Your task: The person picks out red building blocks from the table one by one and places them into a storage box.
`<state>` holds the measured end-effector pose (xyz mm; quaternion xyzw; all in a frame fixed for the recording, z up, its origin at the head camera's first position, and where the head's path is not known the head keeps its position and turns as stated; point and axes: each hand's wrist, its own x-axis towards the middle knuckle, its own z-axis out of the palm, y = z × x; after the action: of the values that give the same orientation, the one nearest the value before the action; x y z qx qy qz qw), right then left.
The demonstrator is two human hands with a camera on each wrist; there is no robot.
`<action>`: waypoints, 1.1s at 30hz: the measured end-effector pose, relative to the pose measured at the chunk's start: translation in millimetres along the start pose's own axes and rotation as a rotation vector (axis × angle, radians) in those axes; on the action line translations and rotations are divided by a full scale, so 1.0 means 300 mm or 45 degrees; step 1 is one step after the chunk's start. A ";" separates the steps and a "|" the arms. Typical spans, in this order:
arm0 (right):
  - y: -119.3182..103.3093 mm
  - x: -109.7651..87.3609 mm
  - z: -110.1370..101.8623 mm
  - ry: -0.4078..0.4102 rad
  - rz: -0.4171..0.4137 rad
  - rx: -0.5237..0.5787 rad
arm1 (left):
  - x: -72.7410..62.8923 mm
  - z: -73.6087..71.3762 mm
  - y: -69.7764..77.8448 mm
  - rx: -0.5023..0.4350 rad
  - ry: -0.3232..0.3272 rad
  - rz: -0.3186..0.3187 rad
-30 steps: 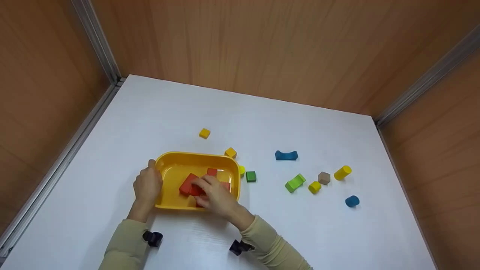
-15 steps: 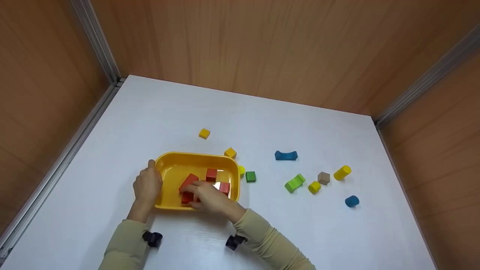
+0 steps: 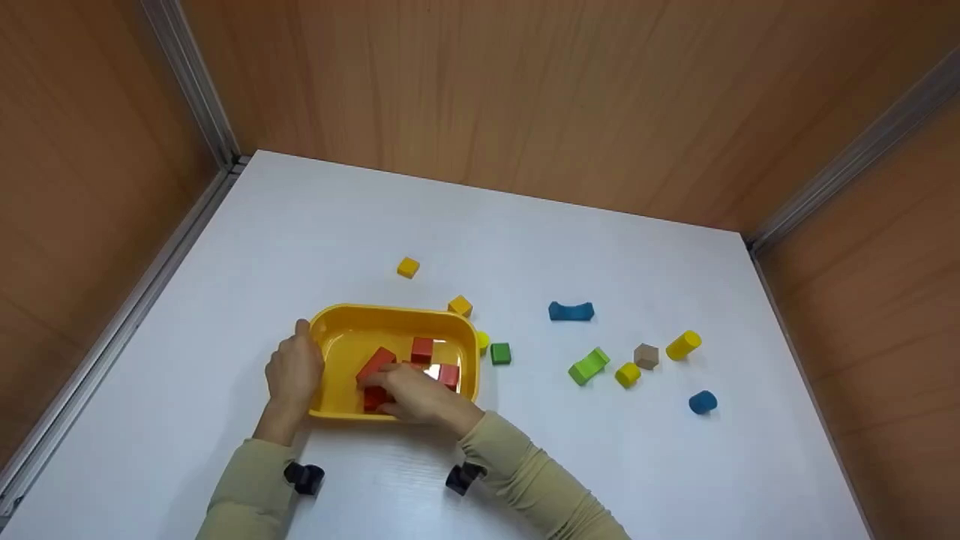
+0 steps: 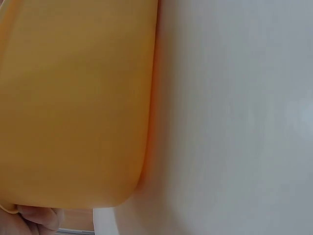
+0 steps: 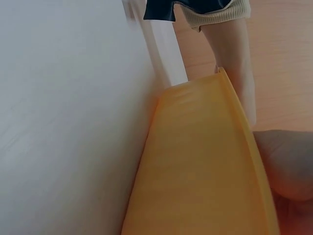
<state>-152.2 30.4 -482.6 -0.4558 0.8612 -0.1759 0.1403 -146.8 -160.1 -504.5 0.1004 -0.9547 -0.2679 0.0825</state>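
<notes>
In the head view, a yellow plastic bin (image 3: 336, 352) stands on the white table. My left hand (image 3: 295, 373) grips its left rim; the left wrist view shows curled fingers (image 4: 40, 218) at that rim beside the bin's outer wall (image 4: 78, 107). Reaching over the near side, my right hand (image 3: 418, 394) holds a red block (image 3: 373, 400) between fingers and thumb, low inside the bin. Other red blocks lie around it: a longer one (image 3: 376, 364), one behind (image 3: 422, 349) and one to the right (image 3: 448, 376). The right palm hides part of the bin's floor.
Outside the bin lie yellow cubes (image 3: 460, 306), a green cube (image 3: 500, 353), a blue arched block (image 3: 571, 311), a light green block (image 3: 589, 366), a plain wooden cube (image 3: 646, 356), yellow cylinders (image 3: 683, 345) and a blue cylinder (image 3: 703, 402). Wooden panels (image 3: 480, 90) enclose the table.
My right hand has shifted left and lower in the bin with the red block, uncovering the red blocks at the right. My left hand and the bin have stayed put.
</notes>
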 end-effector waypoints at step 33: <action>-0.014 0.058 0.038 -0.017 0.051 -0.359 | -0.002 -0.004 0.004 0.015 -0.004 -0.008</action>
<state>-154.1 11.6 -492.6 -0.4547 0.8854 -0.0471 0.0839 -146.1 -159.4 -502.9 0.1034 -0.9560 -0.2628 0.0798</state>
